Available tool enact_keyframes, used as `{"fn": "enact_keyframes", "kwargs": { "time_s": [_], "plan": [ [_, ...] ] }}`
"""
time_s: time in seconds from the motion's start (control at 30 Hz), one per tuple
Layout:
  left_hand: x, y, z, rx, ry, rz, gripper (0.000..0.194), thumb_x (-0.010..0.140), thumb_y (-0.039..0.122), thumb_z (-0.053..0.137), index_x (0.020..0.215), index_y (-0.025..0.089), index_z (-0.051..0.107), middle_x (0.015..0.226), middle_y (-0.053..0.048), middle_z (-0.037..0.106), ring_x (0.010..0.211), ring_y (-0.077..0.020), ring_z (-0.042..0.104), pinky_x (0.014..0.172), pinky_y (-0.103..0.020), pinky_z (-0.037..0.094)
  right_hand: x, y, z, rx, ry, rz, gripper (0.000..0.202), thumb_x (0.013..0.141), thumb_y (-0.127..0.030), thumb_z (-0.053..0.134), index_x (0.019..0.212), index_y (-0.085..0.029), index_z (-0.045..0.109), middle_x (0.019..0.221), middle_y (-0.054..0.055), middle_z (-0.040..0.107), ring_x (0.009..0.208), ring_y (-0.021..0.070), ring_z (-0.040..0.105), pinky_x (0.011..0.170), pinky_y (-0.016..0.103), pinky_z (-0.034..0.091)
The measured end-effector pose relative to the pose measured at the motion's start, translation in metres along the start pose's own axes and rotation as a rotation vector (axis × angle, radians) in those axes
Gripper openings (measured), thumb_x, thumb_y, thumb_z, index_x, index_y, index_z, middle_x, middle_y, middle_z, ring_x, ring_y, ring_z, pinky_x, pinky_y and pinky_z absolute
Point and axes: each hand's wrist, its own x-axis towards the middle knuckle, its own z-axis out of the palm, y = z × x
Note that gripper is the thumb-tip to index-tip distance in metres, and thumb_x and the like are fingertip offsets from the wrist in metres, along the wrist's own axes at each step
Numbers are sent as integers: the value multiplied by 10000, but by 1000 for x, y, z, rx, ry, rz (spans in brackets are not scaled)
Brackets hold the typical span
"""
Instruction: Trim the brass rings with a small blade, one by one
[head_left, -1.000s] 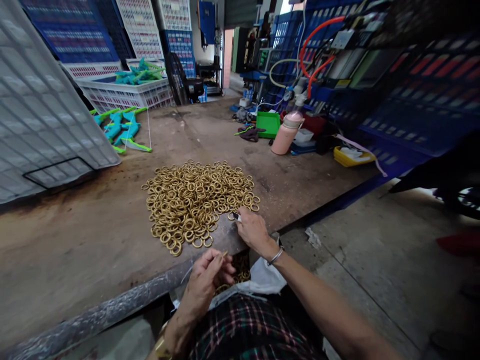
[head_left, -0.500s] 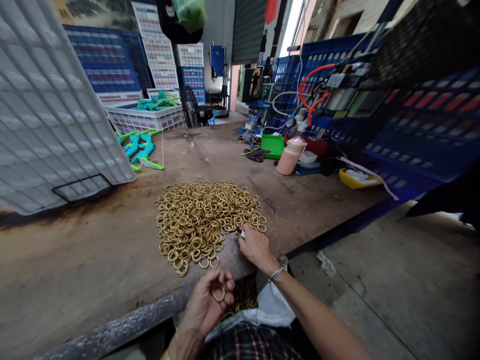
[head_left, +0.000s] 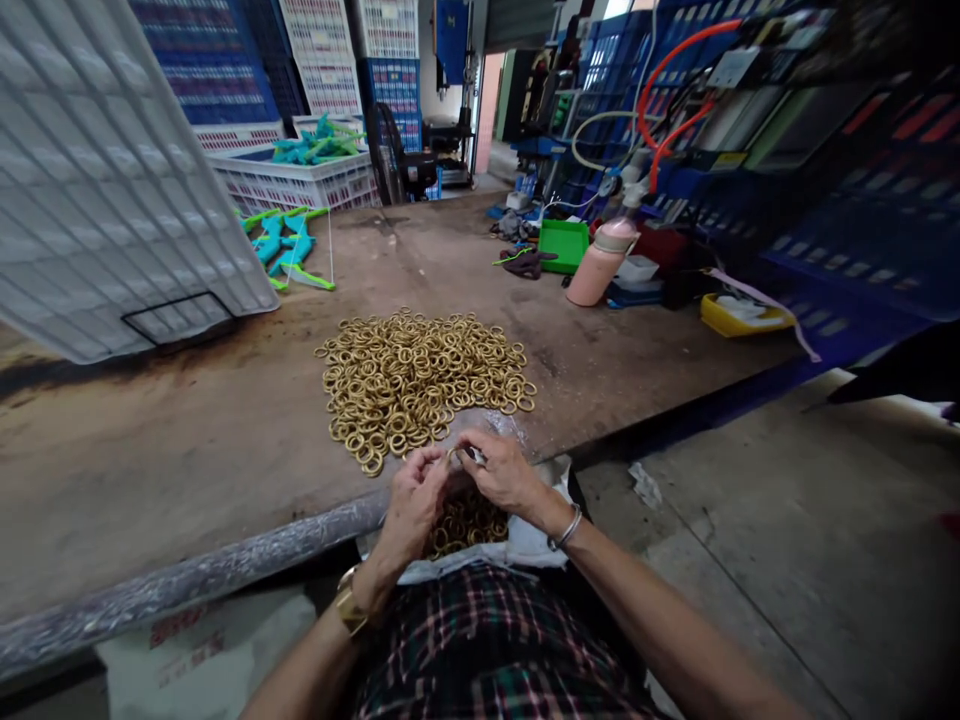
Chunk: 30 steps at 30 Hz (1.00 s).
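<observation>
A large heap of gold metal rings (head_left: 420, 380) lies on the worn brown table (head_left: 187, 450). My left hand (head_left: 412, 500) and my right hand (head_left: 502, 470) meet at the table's front edge, just below the heap. The left fingers pinch a ring between them. The right hand grips a small dark and white tool (head_left: 474, 455) against that ring. Below both hands a white bag (head_left: 525, 545) in my lap holds more gold rings (head_left: 461, 525).
A white crate lid (head_left: 112, 200) leans at the left. Teal and green plastic parts (head_left: 289, 250) lie behind it, beside a white crate (head_left: 292, 180). A pink bottle (head_left: 600, 265), a green tray (head_left: 564, 245) and a yellow tray (head_left: 742, 315) stand at the right.
My left hand rose from over the bag with a ring and met the right hand. My right hand drew back from the heap's edge to the table edge.
</observation>
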Motion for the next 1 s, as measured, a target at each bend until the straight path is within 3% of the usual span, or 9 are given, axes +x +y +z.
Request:
{"fn": "enact_keyframes", "kwargs": {
  "time_s": [0.1, 0.23, 0.33, 0.47, 0.57, 0.73, 0.87, 1.0],
  "plan": [
    [-2, -1, -3, 55, -4, 46, 299, 731, 447, 587, 767, 153, 543, 484, 92, 367, 387, -35, 271, 381, -165, 234, -1, -10, 2, 128, -23, 2, 133, 807, -200, 448, 858, -177, 569, 780, 18, 608, 727, 131, 546, 697, 235, 394],
    [-3, 3, -4, 131, 127, 130, 234, 747, 391, 572, 712, 160, 557, 504, 72, 425, 434, -60, 350, 447, -184, 306, 3, -13, 8, 327, 36, 233, 139, 809, -278, 466, 822, -181, 565, 719, -10, 584, 657, 111, 520, 627, 218, 395],
    [-3, 4, -4, 240, 194, 258, 168, 762, 320, 554, 721, 163, 598, 602, 27, 542, 562, -99, 472, 564, -212, 386, 2, -11, 16, 548, -19, 449, 266, 834, -402, 419, 715, -185, 517, 521, -57, 476, 428, 76, 385, 432, 192, 310],
    [-1, 1, -2, 302, 149, 334, 139, 779, 271, 537, 767, 167, 627, 692, -1, 610, 673, -127, 526, 665, -238, 408, -3, -11, 21, 750, -118, 580, 375, 835, -489, 372, 615, -196, 454, 392, -98, 303, 318, 60, 230, 340, 196, 201],
    [-1, 0, -1, 235, 74, 245, 169, 783, 313, 541, 760, 161, 610, 645, 13, 580, 591, -103, 495, 583, -216, 391, -2, -11, 20, 745, -76, 575, 325, 821, -454, 410, 627, -196, 451, 409, -99, 318, 339, 59, 250, 361, 190, 227],
    [-2, 1, -2, 31, -59, -34, 269, 763, 436, 549, 822, 174, 538, 557, 72, 458, 382, -34, 299, 373, -169, 211, 3, -10, 15, 482, 30, 372, 198, 775, -340, 495, 679, -170, 526, 586, -52, 482, 543, 79, 416, 543, 196, 346],
    [-2, 0, -4, -73, -92, -69, 271, 754, 437, 561, 802, 174, 514, 589, 66, 466, 381, -22, 293, 357, -153, 193, 4, -13, 12, 368, 4, 304, 185, 792, -302, 471, 707, -165, 562, 619, -45, 509, 601, 88, 450, 597, 198, 358],
    [-3, 1, -3, -122, -89, -70, 268, 737, 426, 585, 774, 174, 502, 579, 68, 458, 381, -21, 294, 353, -149, 199, 4, -12, 9, 416, 9, 369, 203, 824, -281, 416, 755, -166, 568, 610, -34, 542, 572, 94, 481, 559, 194, 364]
  ]
}}
